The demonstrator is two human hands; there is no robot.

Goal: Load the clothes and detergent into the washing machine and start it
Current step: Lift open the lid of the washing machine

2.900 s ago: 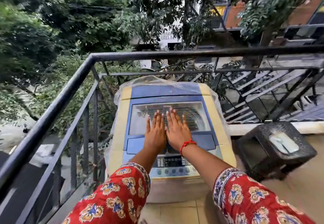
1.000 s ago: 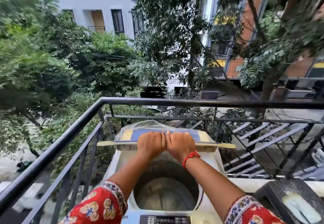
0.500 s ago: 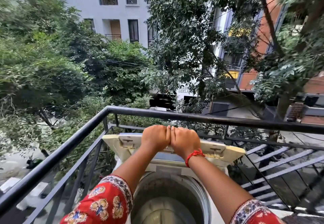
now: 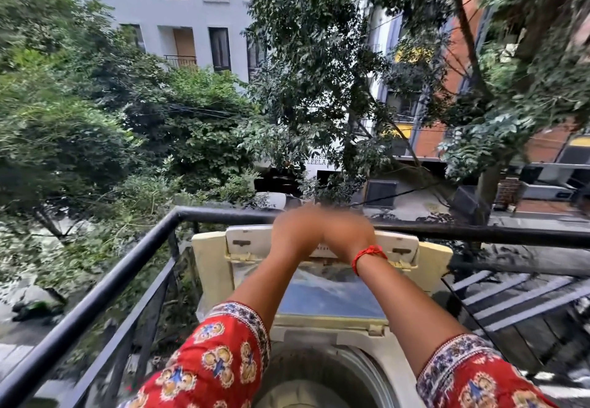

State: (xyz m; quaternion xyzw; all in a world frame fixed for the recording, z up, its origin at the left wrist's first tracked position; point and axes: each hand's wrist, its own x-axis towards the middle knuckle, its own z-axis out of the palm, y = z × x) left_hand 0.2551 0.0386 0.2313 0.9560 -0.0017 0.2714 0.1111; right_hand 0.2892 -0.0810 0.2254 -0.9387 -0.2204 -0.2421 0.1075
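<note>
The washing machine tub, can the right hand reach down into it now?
Probably yes. The lid stands folded up at the back, so the tub is open on top, and nothing shows in the visible part. The right hand is up at the lid's top edge, blurred, beside the left hand.

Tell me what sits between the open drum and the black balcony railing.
In the head view, the folded-back lid stands between the drum and the railing, with both blurred hands, left hand and right hand, at its top edge.
</note>
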